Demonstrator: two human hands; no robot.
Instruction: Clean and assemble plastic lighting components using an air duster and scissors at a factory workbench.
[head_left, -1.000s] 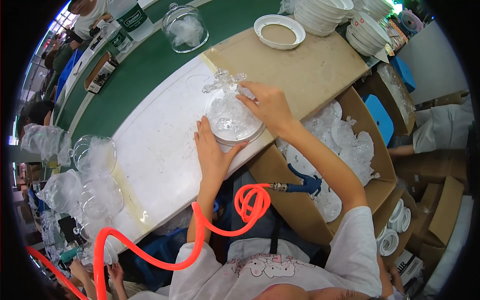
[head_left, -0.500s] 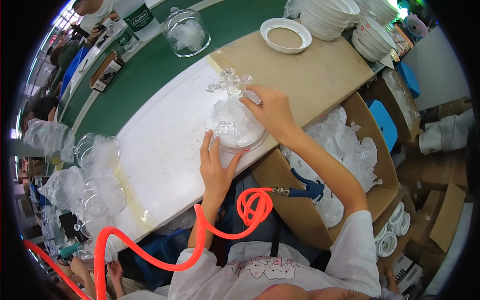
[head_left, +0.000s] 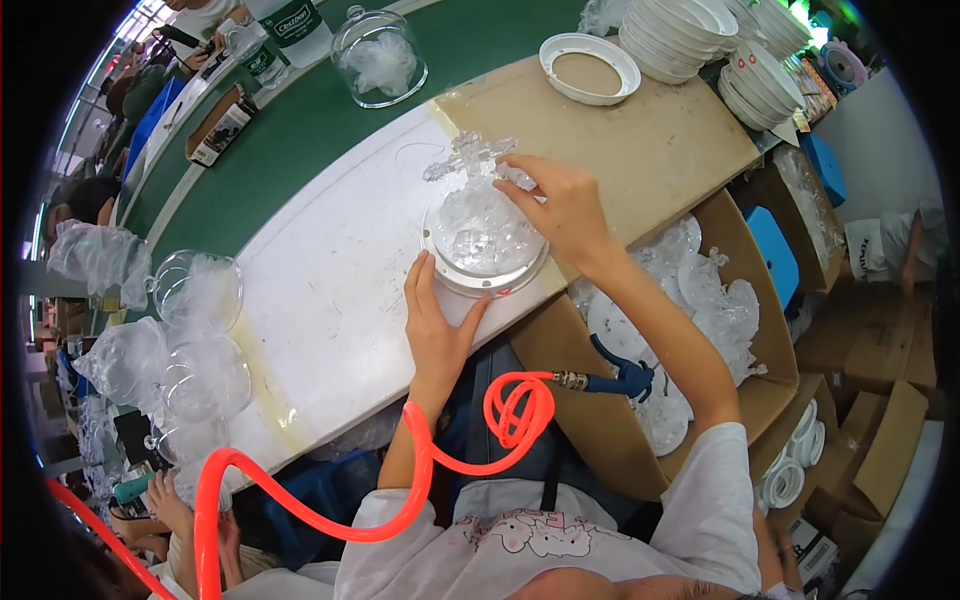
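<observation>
In the middle of the table, a clear moulded plastic ornament (head_left: pixel 486 228) with a branching top (head_left: pixel 470 155) sits over a round white base (head_left: pixel 455 277). My right hand (head_left: pixel 565 205) is closed, thumb and fingers pinching a clear part at the ornament's upper right. At the near left, my left hand (head_left: pixel 437 325) is open, thumb and fingers spread along the base's rim and touching it. An orange coiled air hose (head_left: pixel 330 525) runs across in front of me to a blue air blow gun (head_left: pixel 620 380), which neither hand touches.
To the right, a cardboard box (head_left: pixel 735 395) holds several clear plastic pieces. White round bases (head_left: pixel 670 50) are stacked at the far right, beside a single white ring (head_left: pixel 590 98). A clear dome (head_left: pixel 378 60) stands on the green surface; more domes (head_left: pixel 205 380) lie left. Other people sit left.
The clear ornament has shifted on the base, and more of the white rim shows. My right hand still pinches it, while my left stays at the rim. The whole view has moved slightly.
</observation>
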